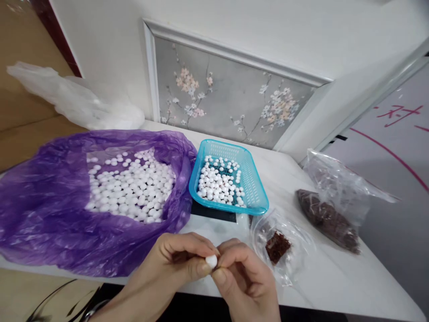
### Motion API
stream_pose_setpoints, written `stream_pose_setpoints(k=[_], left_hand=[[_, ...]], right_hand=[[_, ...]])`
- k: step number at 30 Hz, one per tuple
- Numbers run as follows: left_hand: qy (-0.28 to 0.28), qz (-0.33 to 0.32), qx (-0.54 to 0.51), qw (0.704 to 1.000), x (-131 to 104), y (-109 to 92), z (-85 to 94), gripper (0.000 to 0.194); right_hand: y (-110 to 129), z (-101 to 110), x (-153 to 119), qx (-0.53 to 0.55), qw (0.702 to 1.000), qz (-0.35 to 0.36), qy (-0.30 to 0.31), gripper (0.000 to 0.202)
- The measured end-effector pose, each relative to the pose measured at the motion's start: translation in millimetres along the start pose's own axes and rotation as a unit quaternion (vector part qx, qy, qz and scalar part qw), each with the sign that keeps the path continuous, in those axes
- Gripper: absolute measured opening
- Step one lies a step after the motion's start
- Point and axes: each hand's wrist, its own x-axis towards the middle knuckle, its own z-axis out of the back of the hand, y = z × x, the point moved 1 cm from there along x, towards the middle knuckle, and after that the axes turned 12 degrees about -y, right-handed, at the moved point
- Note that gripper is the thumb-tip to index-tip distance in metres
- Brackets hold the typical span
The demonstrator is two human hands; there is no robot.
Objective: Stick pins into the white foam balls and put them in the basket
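Note:
Between the fingertips of my two hands is a small white ball (211,261), held low over the table's front edge. My left hand (181,259) pinches it between thumb and forefinger. The fingers of my right hand (244,277) are closed in a pinch against its right side; whatever they grip there is too small to make out. Beyond my hands stands a blue plastic basket (262,190) with many similar white balls inside. To the left a purple plastic bag (110,241) lies spread, full of loose white balls (134,188).
Right of my hands lies a clear bag (295,264) with reddish-brown shreds (278,247). Farther right, a zip bag (330,221) of dark brown material leans near a whiteboard (395,147). A crumpled white bag (100,109) sits behind the purple one. A framed floral panel (231,89) backs the white table (351,281).

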Motion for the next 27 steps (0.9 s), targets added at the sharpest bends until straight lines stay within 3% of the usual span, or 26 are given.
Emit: stream_pose_setpoints(k=[27], left_hand=[[0.009,0.008,0.037,0.999,0.5,2.9,0.6,0.010]], right_hand=[[-6.3,2.5,3.0,0.025,0.997,-0.068,-0.016,0.014]])
